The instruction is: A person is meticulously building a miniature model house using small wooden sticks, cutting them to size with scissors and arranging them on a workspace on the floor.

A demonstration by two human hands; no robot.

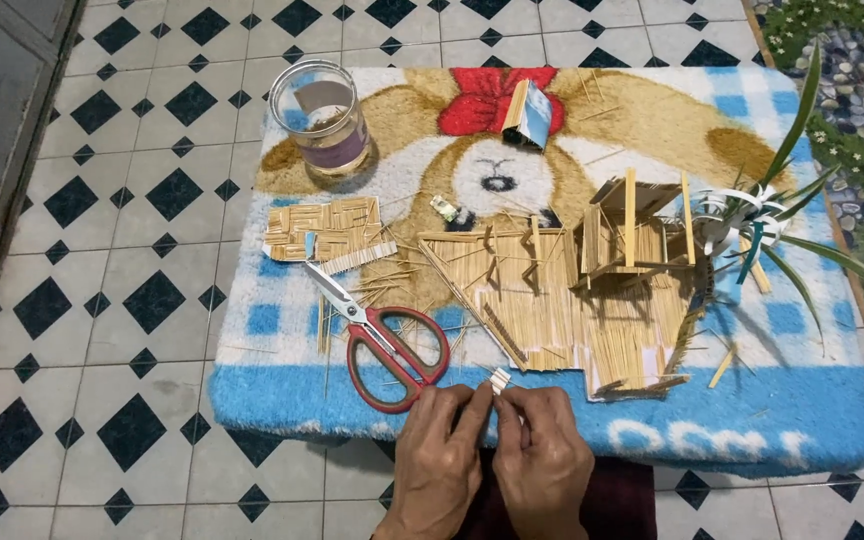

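Carefully, a small bundle of toothpicks (499,380) is pinched between the left hand (439,450) and right hand (544,455) just beside the red scissors (384,343), and is best kept aligned.

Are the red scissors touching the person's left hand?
Apart. The head view shows a strip of blue mat between the red scissors and the left hand, which pinches a small stick piece.

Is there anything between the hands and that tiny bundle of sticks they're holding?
Nothing visible. The left hand and right hand both pinch the small pale bundle of short sticks directly at their fingertips. The red-handled metal scissors lie just to the left on the blue fluffy mat, not in between.
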